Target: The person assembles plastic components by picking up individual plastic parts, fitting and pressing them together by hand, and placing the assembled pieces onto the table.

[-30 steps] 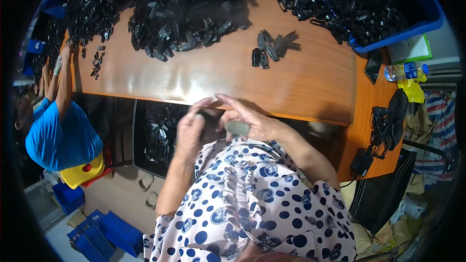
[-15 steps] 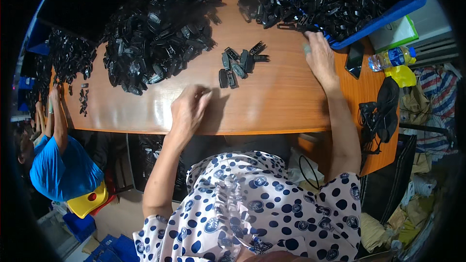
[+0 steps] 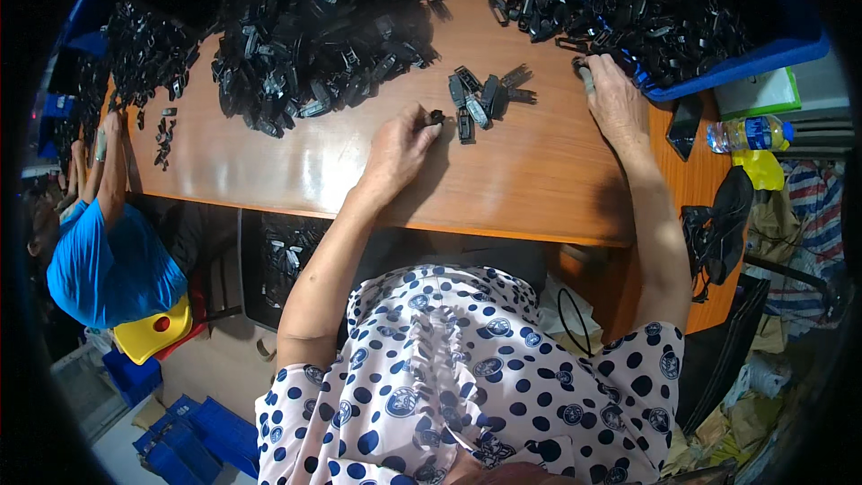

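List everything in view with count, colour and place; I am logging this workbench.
wooden table: one, brown, centre
big heap of black plastic parts: one, table's far left-centre
blue bin: one, far right, full of black parts
small cluster of black parts: one, between the hands
water bottle: one, clear, right edge
co-worker in blue shirt: one, left
yellow stool: one, lower left
left hand: pinching a small black part
right hand: at the bin's edge, grip unclear

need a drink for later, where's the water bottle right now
In the head view, the water bottle lies on its side at the table's far right end, just below the green box and above a yellow item.
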A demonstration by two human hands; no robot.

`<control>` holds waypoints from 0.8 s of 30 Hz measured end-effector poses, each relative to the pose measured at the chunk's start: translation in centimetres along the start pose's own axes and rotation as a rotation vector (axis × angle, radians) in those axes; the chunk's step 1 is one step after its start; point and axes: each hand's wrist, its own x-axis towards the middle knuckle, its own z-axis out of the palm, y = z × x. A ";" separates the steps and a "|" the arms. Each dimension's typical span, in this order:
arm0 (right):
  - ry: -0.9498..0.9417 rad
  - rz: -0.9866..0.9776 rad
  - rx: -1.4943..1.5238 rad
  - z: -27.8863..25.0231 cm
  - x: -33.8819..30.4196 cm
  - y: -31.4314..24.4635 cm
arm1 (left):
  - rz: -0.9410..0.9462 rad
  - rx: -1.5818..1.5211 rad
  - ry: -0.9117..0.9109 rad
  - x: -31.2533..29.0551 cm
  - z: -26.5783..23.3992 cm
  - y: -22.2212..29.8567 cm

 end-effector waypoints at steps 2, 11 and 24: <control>0.046 0.029 0.170 -1.5 0.1 -2.5 | -0.171 -0.412 0.018 -1.1 0.1 -2.0; -0.277 0.575 2.134 -0.1 -2.4 -6.2 | -0.235 -1.045 0.007 -5.1 -0.1 -0.5; -0.240 0.493 1.232 -0.7 -4.0 -15.9 | -0.248 -1.257 -0.196 -7.6 -0.6 1.2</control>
